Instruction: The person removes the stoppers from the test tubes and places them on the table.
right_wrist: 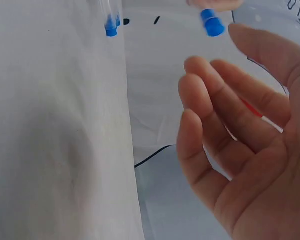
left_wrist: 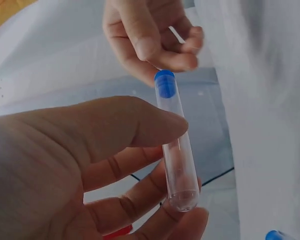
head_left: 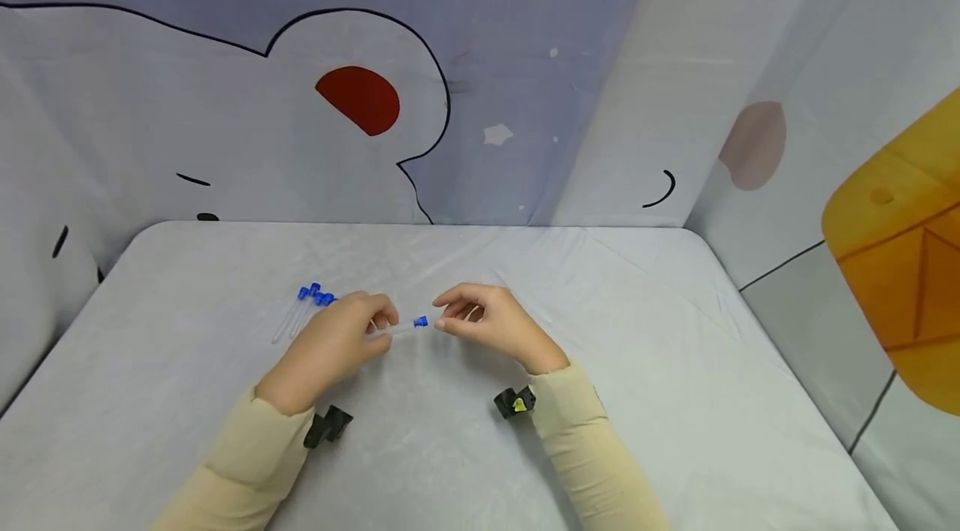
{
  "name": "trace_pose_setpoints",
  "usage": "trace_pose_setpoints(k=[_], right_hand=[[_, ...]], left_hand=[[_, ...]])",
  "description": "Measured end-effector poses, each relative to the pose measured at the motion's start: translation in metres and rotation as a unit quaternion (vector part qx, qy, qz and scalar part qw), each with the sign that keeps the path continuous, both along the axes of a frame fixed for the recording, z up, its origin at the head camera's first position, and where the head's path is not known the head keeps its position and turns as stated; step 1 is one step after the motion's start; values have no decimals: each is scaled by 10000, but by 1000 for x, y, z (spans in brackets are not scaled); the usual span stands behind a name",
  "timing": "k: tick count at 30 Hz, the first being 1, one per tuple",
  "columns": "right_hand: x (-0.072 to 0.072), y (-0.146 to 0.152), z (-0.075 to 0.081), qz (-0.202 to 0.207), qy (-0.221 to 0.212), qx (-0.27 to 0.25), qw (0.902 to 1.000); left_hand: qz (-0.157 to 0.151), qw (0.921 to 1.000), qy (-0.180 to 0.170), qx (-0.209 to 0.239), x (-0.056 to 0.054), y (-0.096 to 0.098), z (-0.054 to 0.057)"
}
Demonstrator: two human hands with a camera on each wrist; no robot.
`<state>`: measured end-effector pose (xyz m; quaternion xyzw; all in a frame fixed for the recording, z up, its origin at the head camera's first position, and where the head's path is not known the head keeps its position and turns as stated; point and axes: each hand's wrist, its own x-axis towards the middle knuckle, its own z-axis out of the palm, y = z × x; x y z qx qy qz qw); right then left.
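Observation:
A clear test tube (left_wrist: 180, 165) with a blue stopper (left_wrist: 165, 84) is pinched between the thumb and fingers of my left hand (head_left: 341, 331). In the left wrist view its rounded bottom points down toward the fingers and looks empty. The stopper end points right in the head view, toward my right hand (head_left: 491, 321). That hand holds nothing; its fingers are loosely bent, with the fingertips close to the stopper. In the right wrist view a gap shows between the right thumb (right_wrist: 262, 45) and the blue stopper (right_wrist: 212, 23).
Several more blue-capped test tubes (head_left: 283, 321) lie together on the white-covered table (head_left: 675, 431), left of and partly behind my left hand. A printed cloth backdrop (head_left: 510, 56) rises at the table's far edge and along the sides.

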<state>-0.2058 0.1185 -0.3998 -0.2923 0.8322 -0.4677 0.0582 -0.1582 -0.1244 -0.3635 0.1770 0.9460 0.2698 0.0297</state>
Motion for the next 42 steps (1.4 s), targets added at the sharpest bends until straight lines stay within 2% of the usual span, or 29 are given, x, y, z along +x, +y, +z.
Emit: trace_pose_setpoints(k=[6,20,24,30,34,42], right_hand=[[4,-3,3,397,-151,41,9991],[11,-6,0,739,-36,-101,9972],[12,-6,-1,934,173,-36,9955],[9,-6,-1,1088,576,10,9924],[9,-6,-3,990,809,99,9918],[10,-8,-4,655,1328,157,9888]], left_hand=[[-179,9997,5,147,5,2,6],[-282,9993,-74,232,9,3,6],[-317,9993,-83,198,12,2,6],[-402,9989,101,239,11,2,7],[-402,9987,167,266,11,1,7],[-235,9993,-7,306,12,2,6]])
